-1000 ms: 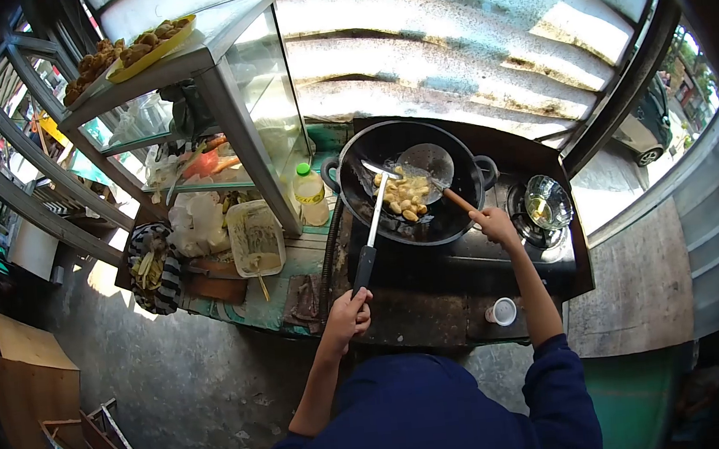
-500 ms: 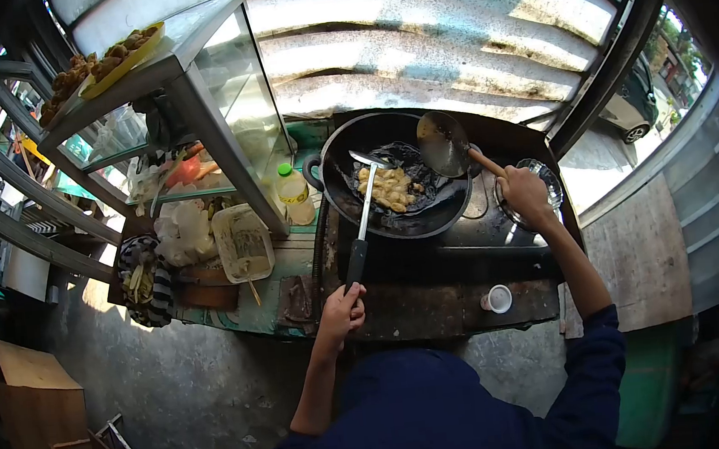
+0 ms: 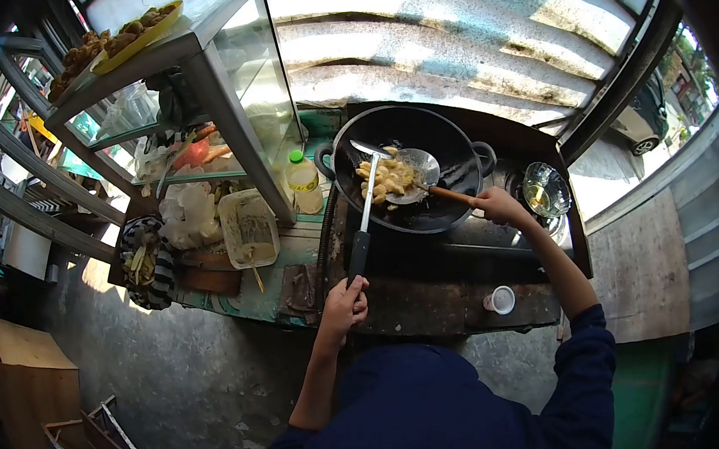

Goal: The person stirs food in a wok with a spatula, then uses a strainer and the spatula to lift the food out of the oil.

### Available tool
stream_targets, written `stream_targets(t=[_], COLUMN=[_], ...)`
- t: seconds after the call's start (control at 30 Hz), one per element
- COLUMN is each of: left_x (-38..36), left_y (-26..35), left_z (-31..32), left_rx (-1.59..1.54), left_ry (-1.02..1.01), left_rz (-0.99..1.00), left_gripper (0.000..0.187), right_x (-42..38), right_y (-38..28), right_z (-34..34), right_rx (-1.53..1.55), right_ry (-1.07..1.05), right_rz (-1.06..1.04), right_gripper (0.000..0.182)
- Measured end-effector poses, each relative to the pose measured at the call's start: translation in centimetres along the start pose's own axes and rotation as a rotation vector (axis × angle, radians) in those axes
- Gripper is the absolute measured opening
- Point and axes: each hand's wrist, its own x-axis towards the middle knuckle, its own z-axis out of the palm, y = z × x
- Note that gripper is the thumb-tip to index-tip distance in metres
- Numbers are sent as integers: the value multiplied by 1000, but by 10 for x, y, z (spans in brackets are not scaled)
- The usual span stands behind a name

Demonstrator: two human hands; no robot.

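A large dark wok (image 3: 451, 131) sits on the stove with pale golden pieces of fried food (image 3: 376, 187) in oil. My left hand (image 3: 344, 313) is wrapped round the black handle of a metal spatula (image 3: 371, 196), whose blade is in the wok at the food's far left edge. My right hand (image 3: 502, 206) grips the wooden handle of a round skimmer (image 3: 424, 166). The skimmer's head lies low in the wok, against the right side of the food, with some pieces overlapping it.
Right of the wok is a clear glass bowl (image 3: 546, 190); a white cup (image 3: 499, 300) stands at the counter's front edge. To the left are a green-capped bottle (image 3: 303, 184), a plastic tub (image 3: 249, 231) and a glass display case (image 3: 232, 90) with a yellow tray (image 3: 138, 44) on top.
The skimmer has come down from over the wok's right rim into the food, moving left and nearer. My right hand has lowered with it. The spatula has stayed nearly in place.
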Motion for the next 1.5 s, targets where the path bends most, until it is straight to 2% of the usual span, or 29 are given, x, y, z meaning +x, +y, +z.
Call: stream_targets(t=[0.07, 0.17, 0.27, 0.63, 0.7, 0.87, 0.93, 0.97, 1.0, 1.07, 1.1, 1.13, 1.2, 1.33, 1.37, 1.4, 1.5], left_x=[-1, -1, 0, 2, 1, 3, 2, 3, 3, 4, 5, 6, 8, 14, 16, 18, 22], left_y=[2, 4, 4, 5, 5, 5, 6, 7, 7, 6, 7, 7, 6, 6, 7, 8, 7], left_z=[-1, -1, 0, -1, -1, -2, -1, -1, -2, -4, -5, -6, -8, -13, -14, -15, -15], left_rx=[6, -3, -7, -3, -9, 17, 17, 15, 15, 27, 23, 26, 23, 31, 41, 44, 39], left_ry=[6, 8, 13, -8, -4, -6, -3, 3, 5, -13, -11, -5, 7, 21, 29, 30, 41], left_rz=[5, -3, -2, 7, 3, 0, -8, -10, -10, 11, 12, 12, 15, 23, 33, 38, 50], left_gripper=[21, 21, 21, 21, 21, 22, 22, 22, 22, 23, 23, 23, 23, 23, 23, 23, 23], right_x=[-1, -1, -16, -47, -47, -40, -40, -36, -31, -20, -18, -6, 10, 18, 18, 17, 19], right_y=[-5, -4, -23, -48, -47, -74, -92, -91, -89, -80, -73, -53, -26, 0, 1, 0, 2], right_z=[-3, -13, -29, -53, -59, -82, -83, -82, -80, -79, -79, -73, -57, -21, -14, -15, -12], right_rx=[18, -158, -279, -393, -561, -700, -784, -824, -824, -779, -679, -545, -176, 149, 222, 266, 217], right_ry=[29, 296, 349, 369, 551, 443, 262, 223, 222, 21, -27, -11, -114, -83, -130, -192, -90], right_rz=[-6, -318, -362, -206, -204, -57, 118, 100, 98, 75, 39, -87, 72, 88, 97, 124, 83], right_gripper=[29, 28, 27, 25, 26, 31, 47, 55, 55, 49, 39, 27, 21, 20, 20, 22, 22])
